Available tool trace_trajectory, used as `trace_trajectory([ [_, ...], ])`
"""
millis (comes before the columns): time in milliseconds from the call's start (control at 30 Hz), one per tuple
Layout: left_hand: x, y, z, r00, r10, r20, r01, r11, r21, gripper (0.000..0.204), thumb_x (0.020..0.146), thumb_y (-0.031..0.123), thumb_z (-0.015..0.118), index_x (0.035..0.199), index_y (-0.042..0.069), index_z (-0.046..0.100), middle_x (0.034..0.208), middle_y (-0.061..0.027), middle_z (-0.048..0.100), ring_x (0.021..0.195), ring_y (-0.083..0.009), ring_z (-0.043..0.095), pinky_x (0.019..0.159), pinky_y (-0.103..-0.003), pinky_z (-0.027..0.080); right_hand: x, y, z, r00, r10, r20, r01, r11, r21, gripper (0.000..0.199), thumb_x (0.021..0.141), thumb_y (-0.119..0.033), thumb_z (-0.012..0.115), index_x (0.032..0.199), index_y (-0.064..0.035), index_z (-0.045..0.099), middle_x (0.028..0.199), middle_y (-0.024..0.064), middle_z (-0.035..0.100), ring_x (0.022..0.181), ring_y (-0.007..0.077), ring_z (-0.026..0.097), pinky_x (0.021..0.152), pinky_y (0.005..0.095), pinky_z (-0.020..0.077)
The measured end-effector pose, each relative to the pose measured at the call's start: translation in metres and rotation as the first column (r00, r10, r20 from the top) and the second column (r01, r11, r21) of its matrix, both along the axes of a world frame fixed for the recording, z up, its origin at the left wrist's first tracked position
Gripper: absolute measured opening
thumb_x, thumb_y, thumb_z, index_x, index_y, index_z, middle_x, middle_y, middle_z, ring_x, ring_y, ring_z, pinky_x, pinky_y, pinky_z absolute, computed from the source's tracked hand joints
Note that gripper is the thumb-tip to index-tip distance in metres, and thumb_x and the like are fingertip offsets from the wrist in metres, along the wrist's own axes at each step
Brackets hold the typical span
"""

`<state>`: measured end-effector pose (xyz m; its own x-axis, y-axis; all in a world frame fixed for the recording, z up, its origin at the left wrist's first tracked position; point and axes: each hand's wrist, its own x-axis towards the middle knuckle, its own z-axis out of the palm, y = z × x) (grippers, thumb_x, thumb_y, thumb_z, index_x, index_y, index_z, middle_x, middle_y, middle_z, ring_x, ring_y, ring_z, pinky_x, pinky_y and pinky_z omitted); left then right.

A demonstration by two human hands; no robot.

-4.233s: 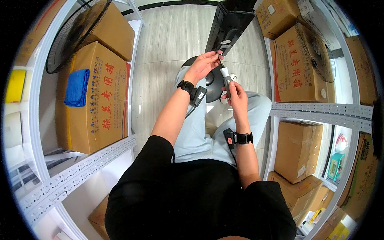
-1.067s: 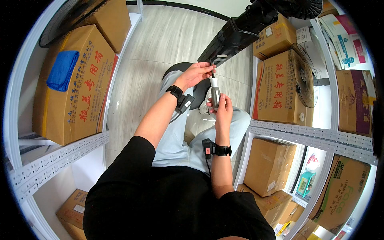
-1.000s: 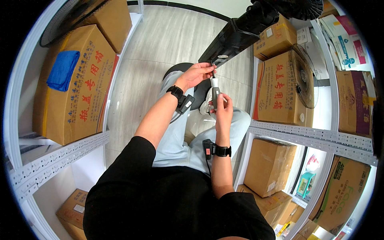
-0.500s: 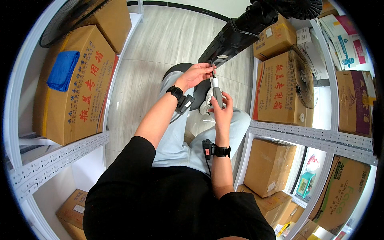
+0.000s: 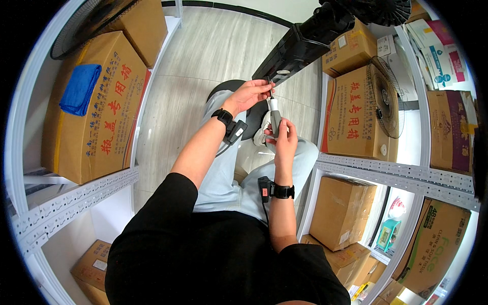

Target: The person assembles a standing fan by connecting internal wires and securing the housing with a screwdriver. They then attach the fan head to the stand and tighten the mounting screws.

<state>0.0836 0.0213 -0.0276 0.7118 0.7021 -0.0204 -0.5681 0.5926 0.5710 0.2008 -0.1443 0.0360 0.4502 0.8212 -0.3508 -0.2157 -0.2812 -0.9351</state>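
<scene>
In my right hand (image 5: 284, 138) is a screwdriver (image 5: 275, 118) with a grey handle, a white collar and a thin dark shaft. My fingers close around the lower part of the handle. My left hand (image 5: 250, 94) pinches at the shaft's far end, against the lower part of a black fan column (image 5: 292, 53). The fingers hide the tip, so I cannot see what it touches. The column leans away toward the upper right, and a dark round base (image 5: 223, 87) lies partly behind my left hand.
White metal shelves (image 5: 76, 201) stand on both sides. Cardboard boxes (image 5: 109, 137) fill them, and a folded blue cloth (image 5: 80, 90) lies on one at the left. A round fan grille (image 5: 385, 96) leans against a box (image 5: 351, 114) at the right. Grey plank flooring (image 5: 173, 109) lies between.
My right hand has shifted slightly down the handle, and its fingers have changed their grip. My left hand and the fan column look unmoved.
</scene>
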Motion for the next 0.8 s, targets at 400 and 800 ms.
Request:
trace_trajectory([
  [400,0.001,0.001,-0.003,1.000,0.014,-0.001,-0.014,1.000,-0.011,0.023,0.092,0.014,0.064,0.112,0.002,0.063,0.099,-0.0039,0.065,0.091,-0.0106,0.060,0.082,-0.023,0.047,-0.002,0.000,-0.005,1.000,0.012,0.022,-0.012,1.000,0.005,0.041,0.092,-0.020,0.064,0.126,-0.0032,0.048,0.097,0.0105,0.064,0.080,0.0159,0.067,0.054,0.0233,0.0510],
  [800,0.001,0.001,-0.003,1.000,0.012,0.010,-0.012,1.000,-0.027,0.023,0.093,0.010,0.061,0.113,0.000,0.060,0.098,-0.0038,0.065,0.090,-0.0101,0.060,0.081,-0.022,0.048,0.000,0.001,0.000,0.997,0.045,-0.065,-0.046,0.999,-0.004,0.035,0.097,-0.026,0.056,0.123,-0.0031,0.049,0.099,0.0118,0.063,0.082,0.0168,0.067,0.056,0.0241,0.0514],
])
